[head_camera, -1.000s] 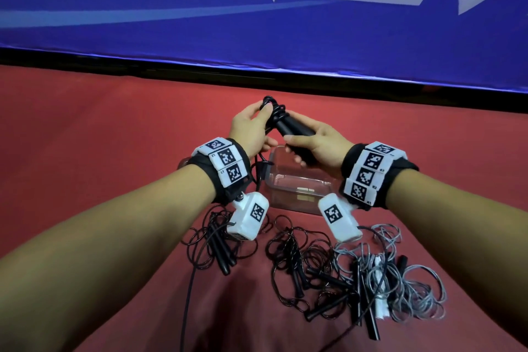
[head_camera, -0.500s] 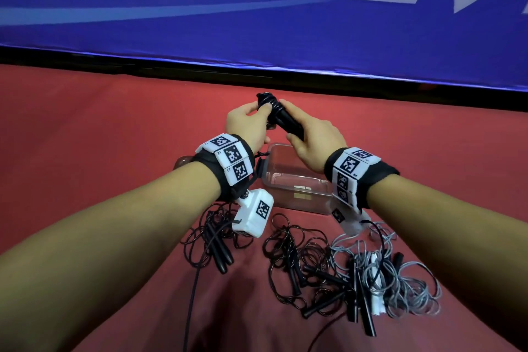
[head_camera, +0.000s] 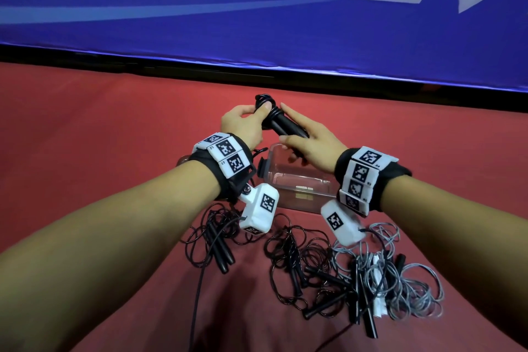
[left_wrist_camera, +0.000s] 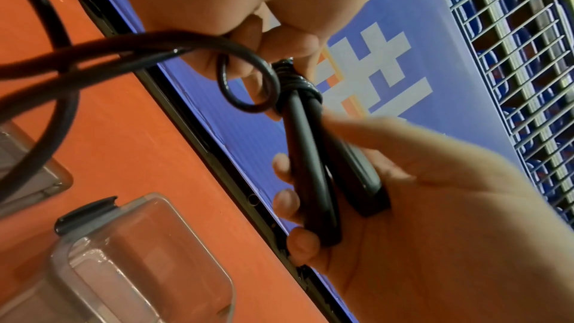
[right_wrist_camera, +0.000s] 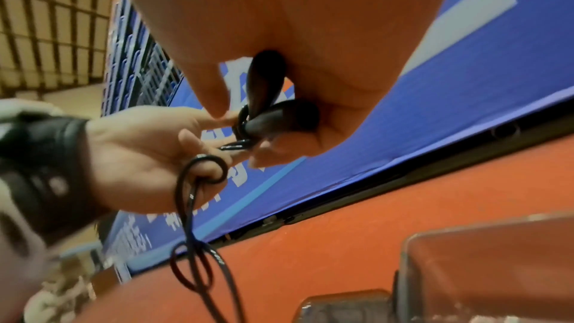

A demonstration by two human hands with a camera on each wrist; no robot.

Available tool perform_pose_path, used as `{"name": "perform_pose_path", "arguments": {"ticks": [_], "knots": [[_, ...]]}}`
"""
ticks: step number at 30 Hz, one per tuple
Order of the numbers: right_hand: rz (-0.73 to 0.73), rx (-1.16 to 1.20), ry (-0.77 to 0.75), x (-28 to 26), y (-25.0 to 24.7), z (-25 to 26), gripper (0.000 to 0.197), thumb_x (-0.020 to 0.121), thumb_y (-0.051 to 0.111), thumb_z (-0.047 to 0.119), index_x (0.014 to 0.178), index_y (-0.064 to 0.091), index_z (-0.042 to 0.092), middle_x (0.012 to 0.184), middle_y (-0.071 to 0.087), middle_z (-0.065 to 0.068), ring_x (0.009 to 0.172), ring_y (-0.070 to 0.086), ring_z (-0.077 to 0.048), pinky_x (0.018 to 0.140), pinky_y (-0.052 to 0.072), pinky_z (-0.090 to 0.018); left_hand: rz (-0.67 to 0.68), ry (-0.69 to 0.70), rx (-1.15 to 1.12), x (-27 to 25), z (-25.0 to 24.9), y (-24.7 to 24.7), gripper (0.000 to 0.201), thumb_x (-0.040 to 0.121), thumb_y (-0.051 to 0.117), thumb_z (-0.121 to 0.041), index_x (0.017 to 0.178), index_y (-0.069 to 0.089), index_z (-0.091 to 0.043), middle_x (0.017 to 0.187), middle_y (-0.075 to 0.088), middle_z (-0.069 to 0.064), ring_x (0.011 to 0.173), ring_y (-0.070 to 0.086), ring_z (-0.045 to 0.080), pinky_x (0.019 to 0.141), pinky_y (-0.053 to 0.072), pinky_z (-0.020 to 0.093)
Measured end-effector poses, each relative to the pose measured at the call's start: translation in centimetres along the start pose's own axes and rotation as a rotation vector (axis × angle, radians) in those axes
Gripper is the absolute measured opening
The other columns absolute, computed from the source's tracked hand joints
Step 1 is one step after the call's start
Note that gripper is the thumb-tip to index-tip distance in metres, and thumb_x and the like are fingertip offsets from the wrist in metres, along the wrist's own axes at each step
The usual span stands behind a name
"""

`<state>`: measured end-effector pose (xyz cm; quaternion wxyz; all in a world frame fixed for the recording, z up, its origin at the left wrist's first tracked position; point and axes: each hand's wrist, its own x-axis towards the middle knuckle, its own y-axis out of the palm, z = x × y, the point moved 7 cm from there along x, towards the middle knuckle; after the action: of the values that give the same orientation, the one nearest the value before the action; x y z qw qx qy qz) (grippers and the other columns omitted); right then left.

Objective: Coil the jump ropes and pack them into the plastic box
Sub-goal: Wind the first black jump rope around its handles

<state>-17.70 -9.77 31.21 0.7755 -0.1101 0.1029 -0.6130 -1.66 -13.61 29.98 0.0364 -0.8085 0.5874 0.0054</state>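
Observation:
My right hand grips the two black handles of a black jump rope, held side by side above the clear plastic box. Several turns of cord are wound around the handles' top. My left hand pinches the cord at that top end, a loop of it curling round a finger. The loose cord hangs down from the left hand. In the right wrist view the handles poke out between my fingers.
Several tangled black ropes and a grey one lie on the red floor near me. Another black rope lies under my left wrist. A blue banner stands behind the box.
Both hands turned the handles while the left hand wound the cord around their top. The right wrist rolled over and back.

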Motion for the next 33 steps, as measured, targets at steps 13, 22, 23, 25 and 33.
{"name": "perform_pose_path", "arguments": {"ticks": [13,22,23,25,33], "knots": [[0.148,0.445,0.142,0.1,0.5,-0.8,0.042,0.099,0.055,0.035,0.140,0.053,0.039,0.072,0.054,-0.003,0.046,0.043,-0.010,0.041,0.035,-0.017,0.172,0.151,0.043,-0.7,-1.2,1.2,0.037,0.098,0.060,-0.047,0.124,0.064,-0.020,0.089,0.071,0.004,0.039,0.053,0.008,0.046,0.041,0.022],[-0.121,0.200,0.028,0.1,-2.1,-0.9,0.054,0.090,0.073,0.020,0.140,0.057,0.034,0.076,0.066,0.000,0.050,0.061,-0.014,0.050,0.054,-0.025,0.274,0.171,0.246,-1.7,-1.3,1.6,0.047,0.104,0.051,-0.043,0.148,0.045,-0.028,0.080,0.076,0.005,0.040,0.061,0.013,0.039,0.042,0.017],[-0.149,0.170,0.013,0.2,-2.5,-1.1,0.055,0.090,0.073,0.019,0.141,0.056,0.032,0.081,0.068,0.000,0.053,0.062,-0.013,0.051,0.056,-0.026,0.250,0.192,0.254,-1.7,-1.4,1.6,0.048,0.102,0.055,-0.041,0.148,0.046,-0.029,0.079,0.077,0.003,0.036,0.057,0.010,0.039,0.041,0.017],[-0.186,0.069,-0.029,0.5,-3.0,-1.3,0.059,0.089,0.076,0.023,0.142,0.054,0.035,0.091,0.070,0.002,0.058,0.063,-0.015,0.057,0.060,-0.034,0.198,0.209,0.226,-1.5,-1.4,1.6,0.051,0.099,0.063,-0.035,0.148,0.047,-0.028,0.079,0.077,0.003,0.034,0.050,0.005,0.043,0.040,0.019],[-0.285,-0.480,-0.187,0.2,-3.4,-0.1,0.066,0.086,0.073,0.044,0.144,0.043,0.052,0.116,0.072,0.010,0.076,0.073,-0.019,0.075,0.061,-0.037,0.132,0.231,0.111,-1.6,-1.5,1.9,0.031,0.096,0.066,-0.028,0.126,0.057,-0.026,0.089,0.077,-0.001,0.064,0.075,0.011,0.058,0.048,0.017]]}}
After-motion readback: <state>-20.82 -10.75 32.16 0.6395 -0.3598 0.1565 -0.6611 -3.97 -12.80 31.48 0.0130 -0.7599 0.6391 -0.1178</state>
